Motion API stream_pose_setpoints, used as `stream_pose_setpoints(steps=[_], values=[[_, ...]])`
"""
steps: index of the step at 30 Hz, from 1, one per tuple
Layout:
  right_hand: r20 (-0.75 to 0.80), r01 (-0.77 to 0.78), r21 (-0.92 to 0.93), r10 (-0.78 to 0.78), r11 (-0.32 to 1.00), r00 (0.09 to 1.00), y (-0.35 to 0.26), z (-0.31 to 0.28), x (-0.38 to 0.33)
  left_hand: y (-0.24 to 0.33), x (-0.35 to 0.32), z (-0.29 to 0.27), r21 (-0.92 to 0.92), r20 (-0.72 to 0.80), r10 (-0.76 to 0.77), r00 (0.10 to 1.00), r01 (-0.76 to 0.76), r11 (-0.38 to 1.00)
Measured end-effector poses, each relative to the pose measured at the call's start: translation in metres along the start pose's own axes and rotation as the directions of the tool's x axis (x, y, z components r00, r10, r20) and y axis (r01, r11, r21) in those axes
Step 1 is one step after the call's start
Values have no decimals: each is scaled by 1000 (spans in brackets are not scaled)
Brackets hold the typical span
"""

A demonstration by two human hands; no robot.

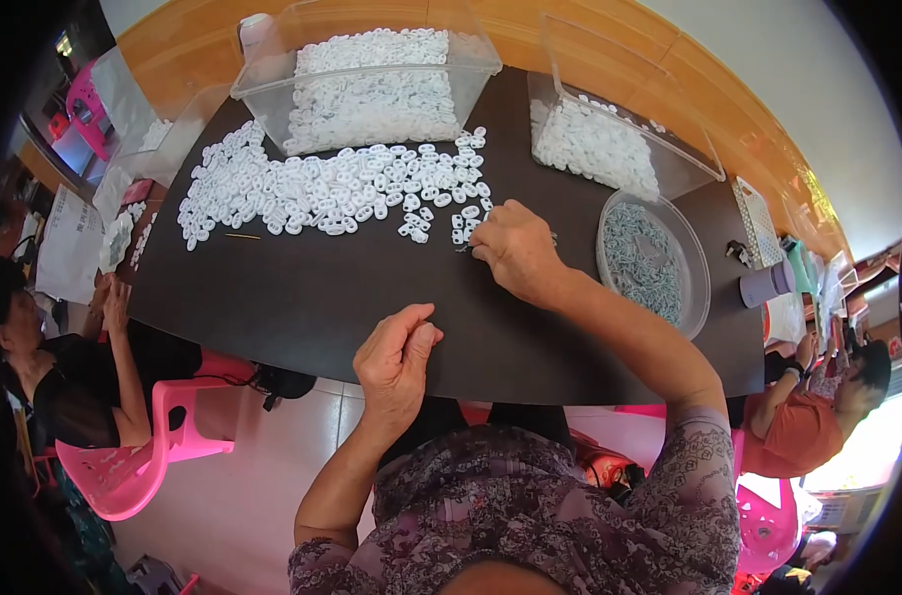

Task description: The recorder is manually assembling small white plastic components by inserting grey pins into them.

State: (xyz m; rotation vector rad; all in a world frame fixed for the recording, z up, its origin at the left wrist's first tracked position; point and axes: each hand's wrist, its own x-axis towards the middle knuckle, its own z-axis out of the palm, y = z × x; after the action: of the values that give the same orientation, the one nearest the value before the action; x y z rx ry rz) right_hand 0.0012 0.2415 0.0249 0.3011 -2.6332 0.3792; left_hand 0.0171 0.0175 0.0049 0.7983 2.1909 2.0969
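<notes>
On the dark table lies a wide spread of small white oval plastic pieces with two holes each [322,188]. At the right edge of that spread my right hand [515,253] reaches down, fingers pinched together beside a few white pieces [465,224]; what they grip, if anything, is hidden. A small cluster of white pieces [414,227] sits to its left. My left hand [396,362] is held over the table's near edge, fingers curled and thumb against them. Anything inside it is out of sight. A round clear tub of small grey metal screws [641,260] stands right of my right hand.
Clear plastic bins of white pieces stand at the back left [371,99] and back right [600,144]. A thin yellowish stick [242,236] lies left. A purple cup [765,285] stands at the right. Other people sit left [74,367] and right [803,416], near pink chairs [138,451].
</notes>
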Motion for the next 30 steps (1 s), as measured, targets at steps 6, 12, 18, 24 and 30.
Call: stream_pose_setpoints(steps=[6, 12, 18, 24, 30], values=[[52, 42, -15, -41, 999, 998, -4, -6, -2, -1, 1, -2, 32, 19, 27, 999, -27, 999], [10, -19, 88, 18, 996, 1000, -7, -13, -2, -3, 2, -1, 29, -16, 62, 998, -61, 998], [62, 52, 19, -53, 998, 997, -8, -3, -3, -1, 2, -1, 13, -18, 60, 998, -59, 998], [212, -252, 383, 181, 889, 961, -28, -15, -4, 3, 7, 2, -79, -23, -44, 999, 42, 996], [527, -625, 646, 336, 438, 781, -55, -38, -3, 8, 23, 7, -32, 2, -37, 999, 37, 999]])
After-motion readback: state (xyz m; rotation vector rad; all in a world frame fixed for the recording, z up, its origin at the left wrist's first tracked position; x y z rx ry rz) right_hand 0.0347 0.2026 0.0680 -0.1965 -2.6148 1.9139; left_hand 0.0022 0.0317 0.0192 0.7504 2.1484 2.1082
